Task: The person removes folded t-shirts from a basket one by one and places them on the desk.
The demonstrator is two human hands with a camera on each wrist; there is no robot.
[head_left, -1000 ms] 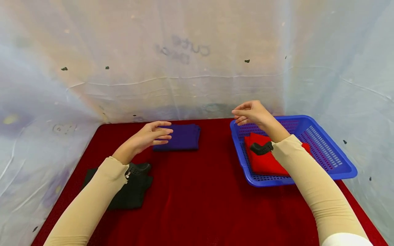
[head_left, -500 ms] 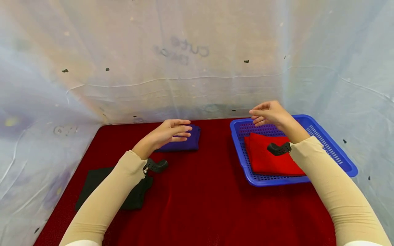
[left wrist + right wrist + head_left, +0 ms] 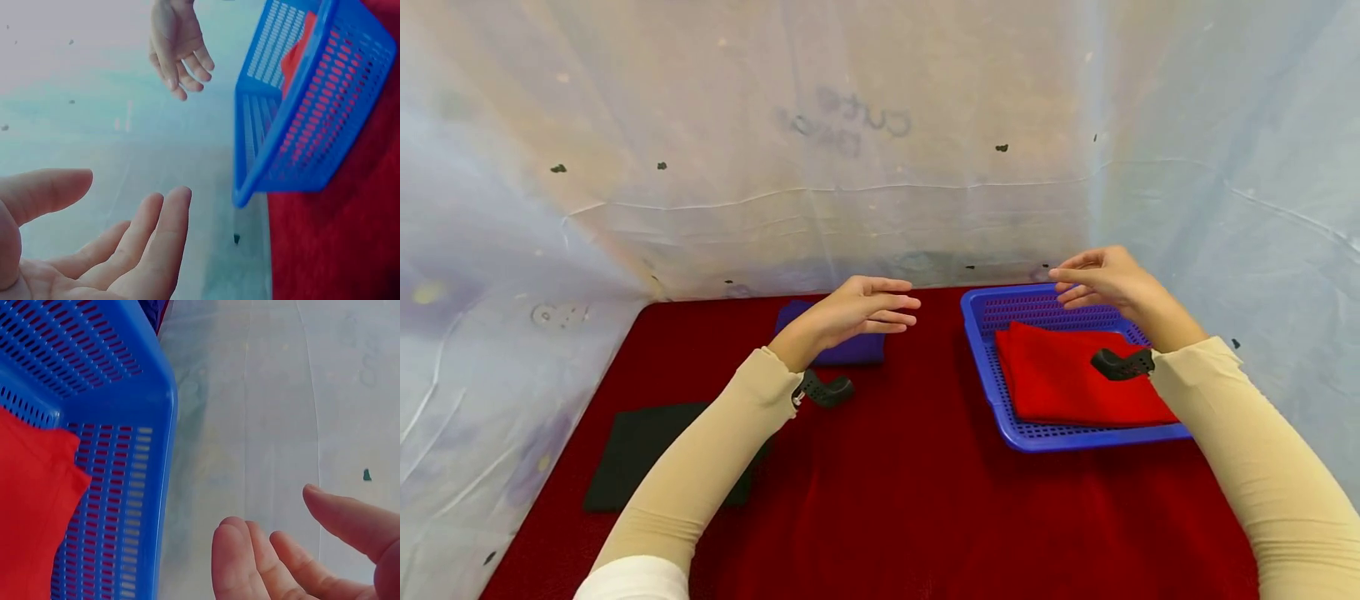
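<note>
Hands empty and relaxed: the left hand [image 3: 850, 312] hovers above the folded purple cloth [image 3: 842, 348], the right hand [image 3: 1101, 279] over the far rim of the blue basket [image 3: 981, 367] holding a red cloth [image 3: 1060, 379]; advisable grip, judged: both near corners, lifted level.

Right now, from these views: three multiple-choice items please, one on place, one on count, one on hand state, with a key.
1. Where does the red cloth lie?
A. in the blue basket
B. on the black cloth
C. under the left hand

2. How many folded cloths show in the head view?
A. one
B. three
C. five

3. How is the right hand?
A. gripping the basket rim
B. pinching the red cloth
C. open, holding nothing

Key:
1. A: the red cloth sits inside the basket walls.
2. B: red, black and a purple cloth.
3. C: the fingers are loose above the basket's far edge, nothing in them.
</note>
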